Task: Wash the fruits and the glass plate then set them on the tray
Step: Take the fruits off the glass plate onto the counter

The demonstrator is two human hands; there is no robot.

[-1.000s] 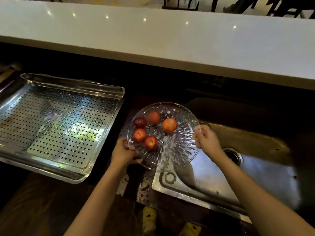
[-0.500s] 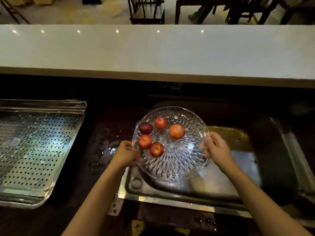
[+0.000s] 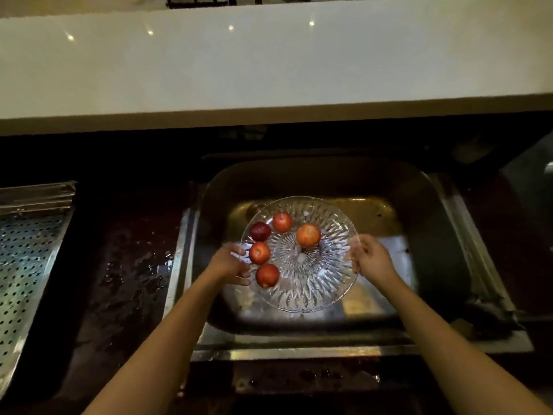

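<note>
**Glass plate of five fruits held over the sink**

The cut-glass plate [image 3: 311, 284] is over the basin of the steel sink [image 3: 329, 178], roughly level and clear of the basin walls. It cannot be told whether its underside touches the basin floor.

Five round fruits [image 3: 259, 253] lie on the plate's left and far parts. A dark red fruit [image 3: 260, 231] is at the far left. A red fruit [image 3: 282, 222] sits just beside it toward the back. An orange fruit [image 3: 308, 235] is nearer the plate's middle, apart from the others. Two more red ones lie along the left edge, one behind the other. The plate's near and right parts are bare glass.

The left hand [image 3: 229, 265] grips the plate's left rim, fingers curled round the edge just beside the two nearest red fruits. The right hand [image 3: 372, 259] holds the opposite rim, with its fingers [image 3: 356, 250] bent over the glass edge. Both forearms reach in from the bottom of the view.

Left of the sink, the dark bench [image 3: 128, 265] is wet and glistening. Beyond that wet stretch, a perforated metal tray [image 3: 27, 250] lies on the bench, well apart from the plate and cut off by the picture's left side. Behind the sink runs a white ledge [image 3: 269, 64] dotted with small light reflections.
</note>
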